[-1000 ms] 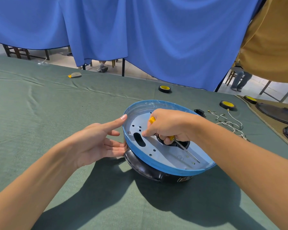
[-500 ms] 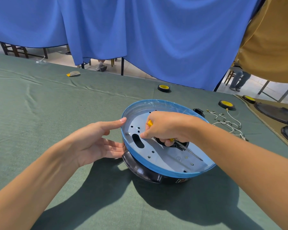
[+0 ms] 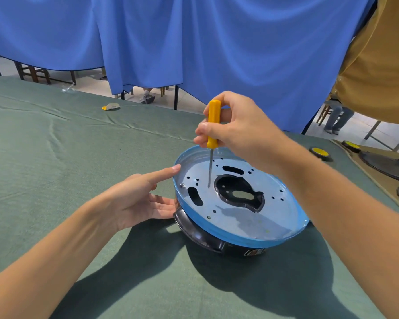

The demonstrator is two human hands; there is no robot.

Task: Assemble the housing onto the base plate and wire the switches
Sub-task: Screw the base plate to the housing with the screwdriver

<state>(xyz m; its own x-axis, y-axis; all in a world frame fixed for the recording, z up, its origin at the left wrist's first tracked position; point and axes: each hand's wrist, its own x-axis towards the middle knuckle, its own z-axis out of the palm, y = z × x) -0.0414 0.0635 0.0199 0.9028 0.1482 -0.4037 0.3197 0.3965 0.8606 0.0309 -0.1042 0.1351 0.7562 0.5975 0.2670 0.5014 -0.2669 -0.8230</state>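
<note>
- One round base plate (image 3: 244, 223), silver face with a blue rim, sits near the middle of the bench (image 3: 55, 157), stacked on one black housing (image 3: 198, 236) that shows under its near-left edge.
- Plate face: one large irregular central cut-out (image 3: 238, 192) with black showing through, two oblong slots (one left, one at the far side), and many small round holes, too many to count reliably.
- One loose screw (image 3: 182, 185) stands on the plate just inside the left rim, near the left slot.
- One screwdriver (image 3: 213, 125), yellow handle and thin steel shaft, is held roughly upright; its tip touches the plate face just left of the central cut-out.
- Right hand (image 3: 237, 132): fingers closed around the yellow handle, thumb and fingertips pinching it from the side.
- Left hand (image 3: 136, 199): fingers spread and holding nothing; index fingertip touches the plate's left rim, the lower fingers rest against the side of the stack.
- Far right of the bench: two black discs with yellow centres (image 3: 320, 152), well apart from the plate.
- One small yellow-and-grey item (image 3: 111, 107) lies at the far edge of the bench; identity unclear.
- One blue curtain (image 3: 194, 42) hangs behind the bench.
</note>
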